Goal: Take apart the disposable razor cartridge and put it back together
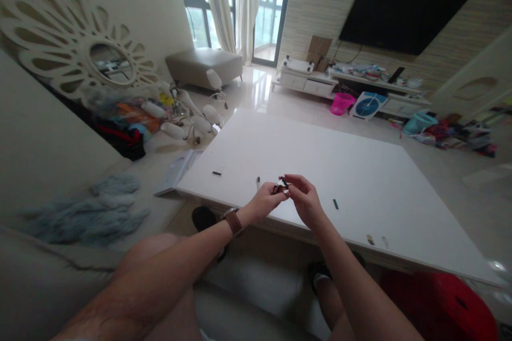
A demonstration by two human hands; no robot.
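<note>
My left hand [265, 203] and my right hand [304, 198] meet over the near edge of a white table [328, 165]. Both pinch a small dark object [281, 185] between their fingertips; it is too small to name. A brown watch strap [233, 220] is on my left wrist. Several small dark pieces lie on the table: one [216, 173] to the left, one [258, 181] just beyond my left hand, one [335, 204] to the right of my right hand.
A red stool [440, 303] stands under the table's right corner. A chandelier with white shades [192, 114] lies on the floor left of the table, by a booklet [176, 170]. A grey-blue rug [92, 208] lies at left. A TV cabinet and baskets line the far wall.
</note>
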